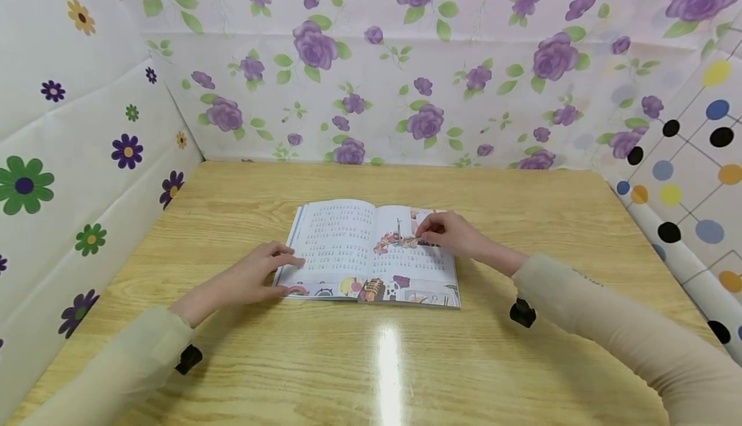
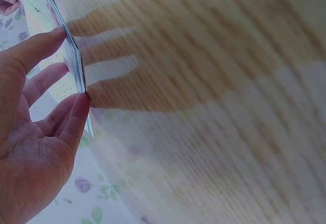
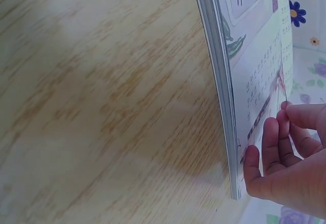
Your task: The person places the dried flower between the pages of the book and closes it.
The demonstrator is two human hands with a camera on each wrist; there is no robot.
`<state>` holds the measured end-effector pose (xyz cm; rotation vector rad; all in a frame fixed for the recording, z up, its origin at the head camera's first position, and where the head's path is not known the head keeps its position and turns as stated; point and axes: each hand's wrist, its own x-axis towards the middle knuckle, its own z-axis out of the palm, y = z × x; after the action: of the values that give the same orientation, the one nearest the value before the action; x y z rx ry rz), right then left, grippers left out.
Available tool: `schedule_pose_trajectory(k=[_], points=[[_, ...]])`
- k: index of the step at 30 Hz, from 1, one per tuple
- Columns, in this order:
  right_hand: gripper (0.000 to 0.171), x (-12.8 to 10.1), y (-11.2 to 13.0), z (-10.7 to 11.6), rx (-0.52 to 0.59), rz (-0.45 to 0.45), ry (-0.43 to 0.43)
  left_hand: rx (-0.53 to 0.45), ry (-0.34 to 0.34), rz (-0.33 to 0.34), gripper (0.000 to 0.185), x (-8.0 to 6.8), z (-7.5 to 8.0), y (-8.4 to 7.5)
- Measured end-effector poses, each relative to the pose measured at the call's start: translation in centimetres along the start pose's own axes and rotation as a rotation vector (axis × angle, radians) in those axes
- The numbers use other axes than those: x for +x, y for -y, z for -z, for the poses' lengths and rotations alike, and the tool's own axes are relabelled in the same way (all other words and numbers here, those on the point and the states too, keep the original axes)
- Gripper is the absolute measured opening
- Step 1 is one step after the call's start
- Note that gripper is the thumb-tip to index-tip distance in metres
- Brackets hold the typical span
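An open book [image 1: 339, 239] lies on the table, printed text on its left page and pictures with text on its right. My left hand [image 1: 255, 274] rests at the book's left edge, fingers extended onto the page and thumb near the lower corner. In the left wrist view, fingertips [image 2: 81, 99] touch the book's edge. Over the right page, my right hand [image 1: 452, 232] pinches a thin, slender item [image 3: 284, 84] with pinkish-red decoration between thumb and forefinger. Its exact kind I cannot tell. The other fingers of that hand are bent close to the page.
The wooden table [image 1: 388, 361] extends around the book. Purple-flowered cloth [image 1: 359, 78] stands behind it, with a flower-print cloth [image 1: 75, 174] on the left and a dotted one [image 1: 690, 174] on the right. Black devices [image 1: 523, 313] hang under both wrists.
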<state>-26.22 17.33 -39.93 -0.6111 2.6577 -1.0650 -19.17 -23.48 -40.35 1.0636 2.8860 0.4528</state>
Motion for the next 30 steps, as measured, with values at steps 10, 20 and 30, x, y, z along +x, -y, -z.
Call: schedule_pose_trajectory(k=[10,20,30], points=[[0.013,-0.2,-0.4,0.0,0.01,0.013,0.014,0.004,0.007,0.003,0.042,0.0,0.0,0.1],[0.016,-0.6,-0.8,0.1,0.021,0.002,-0.031,-0.001,0.003,-0.003,0.042,0.0,0.0,0.1],[0.041,-2.8,-1.1,0.0,-0.02,0.067,-0.111,-0.128,-0.008,0.11,0.043,0.5,-0.4,0.3]])
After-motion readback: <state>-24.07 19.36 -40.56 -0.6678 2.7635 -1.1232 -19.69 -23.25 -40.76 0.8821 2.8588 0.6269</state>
